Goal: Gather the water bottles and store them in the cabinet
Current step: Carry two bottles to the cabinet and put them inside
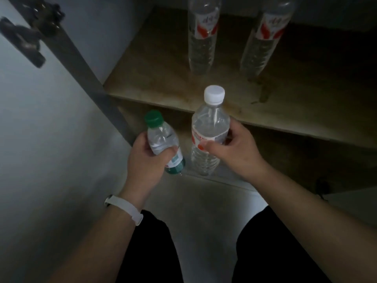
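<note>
My left hand (145,158) grips a small clear bottle with a green cap (162,139), held upright in front of the open cabinet. My right hand (234,148) holds a taller clear bottle with a white cap and red label (210,127), also upright, just right of the small one. Both bottles hang below the front edge of the wooden cabinet shelf (155,78). On that shelf stand two tall clear bottles with red-and-white labels, one in the middle (203,35) and one to the right (265,37); their caps are cut off by the frame.
The open cabinet door (40,119) with a dark hinge (26,37) stands at the left. A lower shelf (295,156) lies in shadow under the upper one. My dark-trousered knees (151,252) are at the bottom, with pale floor between them.
</note>
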Demonstrator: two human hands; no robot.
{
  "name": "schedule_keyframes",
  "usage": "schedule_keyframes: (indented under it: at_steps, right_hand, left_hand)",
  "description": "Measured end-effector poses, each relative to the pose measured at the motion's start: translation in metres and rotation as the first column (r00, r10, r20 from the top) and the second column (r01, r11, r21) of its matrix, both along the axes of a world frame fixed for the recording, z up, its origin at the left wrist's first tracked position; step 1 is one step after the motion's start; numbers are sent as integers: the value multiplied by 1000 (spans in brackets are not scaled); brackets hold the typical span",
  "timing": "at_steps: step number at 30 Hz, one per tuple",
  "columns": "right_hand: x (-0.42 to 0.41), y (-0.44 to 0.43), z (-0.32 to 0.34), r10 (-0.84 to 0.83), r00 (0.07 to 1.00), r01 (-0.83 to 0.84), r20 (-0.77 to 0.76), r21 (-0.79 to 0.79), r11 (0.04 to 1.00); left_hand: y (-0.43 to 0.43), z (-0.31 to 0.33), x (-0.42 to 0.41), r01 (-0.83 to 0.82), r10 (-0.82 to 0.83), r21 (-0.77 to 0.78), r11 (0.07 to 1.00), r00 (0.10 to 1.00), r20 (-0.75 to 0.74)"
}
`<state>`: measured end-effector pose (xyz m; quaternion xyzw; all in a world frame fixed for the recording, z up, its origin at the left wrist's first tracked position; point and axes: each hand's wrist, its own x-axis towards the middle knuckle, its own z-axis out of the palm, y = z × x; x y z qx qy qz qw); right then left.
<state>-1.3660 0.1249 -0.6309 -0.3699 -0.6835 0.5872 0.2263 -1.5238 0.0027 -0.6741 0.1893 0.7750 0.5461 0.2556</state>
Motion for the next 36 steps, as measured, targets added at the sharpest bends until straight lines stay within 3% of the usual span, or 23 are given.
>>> schedule_keyframes:
  at_steps: [4,9,18,30,36]
  right_hand:
    - [-10,16,-10,29,998,-28,-48,35,999]
    - [-22,35,9,57,990,-48,-127,71,996]
    - [-42,78,59,-49,980,73,-192,125,989]
    - [-58,128,69,-127,981,157,-150,209,965]
    - [-63,136,60,-82,991,106,-103,260,960]
  left_hand:
    - [7,0,-15,-15,17,70,997,999,-28]
    - [21,49,-41,51,-41,165,985,997,-63]
    - [69,126,-81,109,-60,279,954,982,-179]
    - [136,120,-98,73,-34,317,946,991,-127]
    - [145,113,-103,90,-61,305,948,993,-102]
